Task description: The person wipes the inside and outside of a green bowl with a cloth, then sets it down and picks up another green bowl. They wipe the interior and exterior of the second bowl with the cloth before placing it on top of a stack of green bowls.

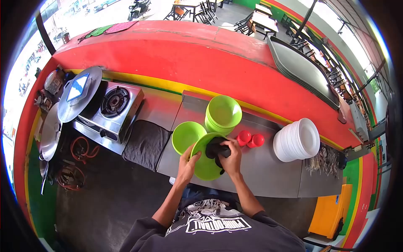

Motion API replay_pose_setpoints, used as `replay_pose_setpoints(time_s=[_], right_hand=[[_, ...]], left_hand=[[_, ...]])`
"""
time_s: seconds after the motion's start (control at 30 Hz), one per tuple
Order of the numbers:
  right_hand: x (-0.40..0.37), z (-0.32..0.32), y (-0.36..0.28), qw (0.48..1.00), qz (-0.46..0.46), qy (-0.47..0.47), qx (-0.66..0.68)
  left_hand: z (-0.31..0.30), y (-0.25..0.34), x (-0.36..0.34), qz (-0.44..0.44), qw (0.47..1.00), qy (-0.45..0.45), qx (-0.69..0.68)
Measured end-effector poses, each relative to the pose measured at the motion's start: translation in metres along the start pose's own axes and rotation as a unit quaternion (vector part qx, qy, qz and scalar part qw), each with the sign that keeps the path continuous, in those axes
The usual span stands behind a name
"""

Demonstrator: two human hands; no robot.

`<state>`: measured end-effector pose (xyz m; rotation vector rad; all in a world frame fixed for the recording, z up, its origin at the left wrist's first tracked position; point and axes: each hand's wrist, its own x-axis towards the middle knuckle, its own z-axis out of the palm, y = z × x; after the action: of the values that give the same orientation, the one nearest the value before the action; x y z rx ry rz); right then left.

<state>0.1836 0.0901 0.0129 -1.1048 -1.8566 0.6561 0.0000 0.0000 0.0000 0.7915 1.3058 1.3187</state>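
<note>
My left hand [187,167] grips the rim of a tilted green bowl [205,169], its thumb on the near edge. Inside that bowl, my right hand [231,161] is closed around a bunched black cloth [216,148], which lies against the inner surface. Just left of it, a single green bowl [187,136] rests on the metal counter. Behind stands a stack of green bowls [224,113]. Two red containers [249,139] sit to the right of my right hand.
A white stack of plates or bowls [299,140] and many pieces of cutlery [323,161] are on the right. On the left are a folded dark cloth [145,145] and a gas stove [115,102]. A red ledge [176,50] with stacked grey trays [302,73] borders the far side.
</note>
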Motion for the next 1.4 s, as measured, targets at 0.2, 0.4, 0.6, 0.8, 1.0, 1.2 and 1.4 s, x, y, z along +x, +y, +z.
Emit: replay_pose_setpoints(time_s=[0.2,0.4,0.6,0.8,1.0,1.2,1.4], right_hand=[[-0.02,0.018,0.004,0.992,0.096,0.068,0.04],[-0.055,0.023,-0.035,0.989,-0.004,-0.056,-0.139],[-0.064,0.033,-0.047,0.984,0.043,-0.175,0.003],[-0.043,0.045,-0.048,0.931,0.188,-0.127,0.286],[-0.037,0.037,-0.057,0.986,0.004,-0.127,0.106],[-0.036,0.013,-0.022,0.973,-0.078,-0.194,-0.093],[-0.01,0.006,-0.017,0.975,-0.122,-0.068,-0.173]], left_hand=[[0.049,0.031,-0.032,0.14,0.979,0.129,-0.079],[0.026,-0.009,-0.005,0.119,0.966,0.227,-0.028],[0.03,-0.008,-0.006,0.125,0.963,0.233,-0.057],[0.036,-0.001,-0.008,0.102,0.978,0.182,-0.004],[0.029,0.003,-0.008,0.104,0.978,0.178,0.017],[0.013,-0.002,-0.009,0.075,0.978,0.18,0.077],[0.034,0.01,-0.019,0.093,0.975,0.177,0.095]])
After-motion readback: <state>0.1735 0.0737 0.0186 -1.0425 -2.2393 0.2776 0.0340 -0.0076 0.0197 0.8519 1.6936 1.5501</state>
